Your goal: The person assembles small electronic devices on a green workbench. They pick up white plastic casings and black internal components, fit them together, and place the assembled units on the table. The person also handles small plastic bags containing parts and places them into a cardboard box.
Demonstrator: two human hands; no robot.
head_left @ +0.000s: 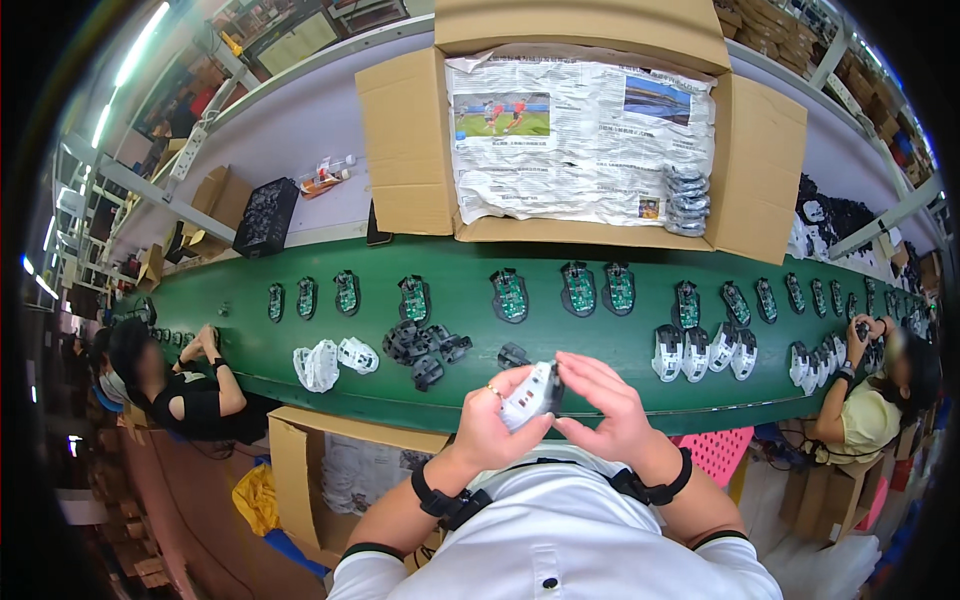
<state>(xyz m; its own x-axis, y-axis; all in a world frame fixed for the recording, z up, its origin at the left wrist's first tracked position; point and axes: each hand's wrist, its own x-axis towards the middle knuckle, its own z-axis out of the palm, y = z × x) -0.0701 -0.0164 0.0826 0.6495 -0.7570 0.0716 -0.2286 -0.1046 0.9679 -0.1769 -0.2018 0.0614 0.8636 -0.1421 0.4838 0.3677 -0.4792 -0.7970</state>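
Both hands are up near the person's chest, at six o'clock. The left hand (490,420) grips a white plastic mouse shell (530,395), smooth and rounded. The right hand (610,410) pinches its dark edge with bent fingers. The green belt (460,320) lies flat just beyond, at twelve o'clock, with bare room between the black parts (425,350).

Your hands (555,410) hover over near edge of table (460,385); bare green strip directly below them. Ahead-left: cluster of black parts (425,348) blocks path. Further left: white shells (330,362). Right: row of white shells (700,350) crowds near edge. Circuit boards (510,295) line far side. Open gap between black parts and right shells. Cardboard box (580,140) walls off far side.
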